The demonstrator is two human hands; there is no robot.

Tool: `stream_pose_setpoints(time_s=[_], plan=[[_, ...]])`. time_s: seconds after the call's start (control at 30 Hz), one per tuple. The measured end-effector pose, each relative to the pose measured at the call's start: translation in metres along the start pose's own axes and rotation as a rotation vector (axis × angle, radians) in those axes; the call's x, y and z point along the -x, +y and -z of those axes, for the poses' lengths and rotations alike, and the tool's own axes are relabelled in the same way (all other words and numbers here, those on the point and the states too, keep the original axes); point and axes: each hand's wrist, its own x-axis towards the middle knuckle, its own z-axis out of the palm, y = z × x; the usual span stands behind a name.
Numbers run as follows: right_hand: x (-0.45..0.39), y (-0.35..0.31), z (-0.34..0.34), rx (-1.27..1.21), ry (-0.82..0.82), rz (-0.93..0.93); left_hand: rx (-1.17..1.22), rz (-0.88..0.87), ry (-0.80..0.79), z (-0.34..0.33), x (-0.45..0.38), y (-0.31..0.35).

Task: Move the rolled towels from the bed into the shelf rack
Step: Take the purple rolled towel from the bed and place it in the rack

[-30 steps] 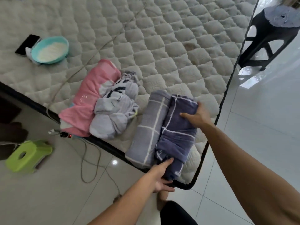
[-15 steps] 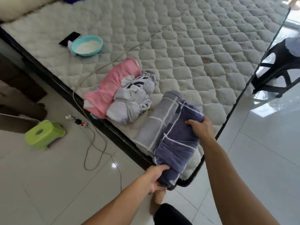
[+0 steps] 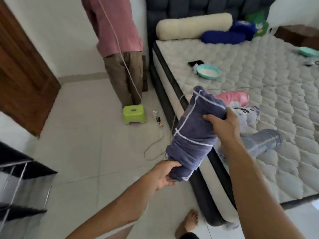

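Left hand (image 3: 164, 175) grips the near end of the dark rolled towel (image 3: 193, 135), right hand (image 3: 222, 123) clamps its far end — lifted clear of the bed (image 3: 259, 100).

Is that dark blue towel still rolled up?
Yes, the dark blue towel is rolled: a tight bundle, left hand and right hand gripping its ends.

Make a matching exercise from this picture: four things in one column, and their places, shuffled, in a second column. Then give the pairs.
Things:
1. dark towel
2. pale checked towel
3. green stool
4. teal bowl

Places:
A. on the floor beside the bed
B. on the mattress, next to a phone
C. held off the bed by the left hand and right hand
D. lying near the mattress edge

Pairs: 1-C, 2-D, 3-A, 4-B
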Motion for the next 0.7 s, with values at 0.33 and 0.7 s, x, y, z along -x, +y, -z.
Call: stream_pose_setpoints(time_s=[0.33,0.7], plan=[[0.116,-0.179,-0.240,-0.054,-0.482,0.599,0.536,-0.422,0.437,0.238,0.119,0.001],[0.295,-0.330,-0.491,-0.332,-1.189,1.122,1.137,-0.750,1.075,0.473,0.233,-0.047]])
